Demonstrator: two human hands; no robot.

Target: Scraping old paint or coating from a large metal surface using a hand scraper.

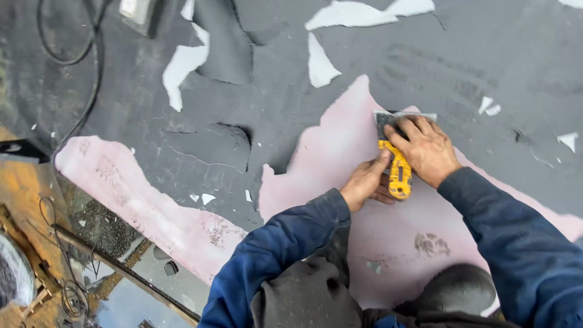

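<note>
The right hand (427,149) lies flat over the head of a yellow-handled scraper (398,167), fingers pressed together and bearing down near the blade, which looks placed that way to keep the edge biting under the coating. The left hand (365,182) is curled round the lower end of the handle, thumb along its side, so the two hands share the tool: one gripping, one pressing. The scraper sits near the middle right of the view, its metal blade (388,118) angled low against the boundary where the dark grey film (291,97) meets the bared pale pink panel (340,152). Both forearms, in dark blue sleeves (285,243), reach forward and converge on the tool, the right wrist bent down, the left nearly straight. Going from large to small: the grey film covers most of the surface, lifted in curled flaps; the pink patches show where it is gone; a glass pane (139,273) edges the lower left; a black cable (91,79) runs at upper left; and small white flakes (489,106) lie scattered about.
</note>
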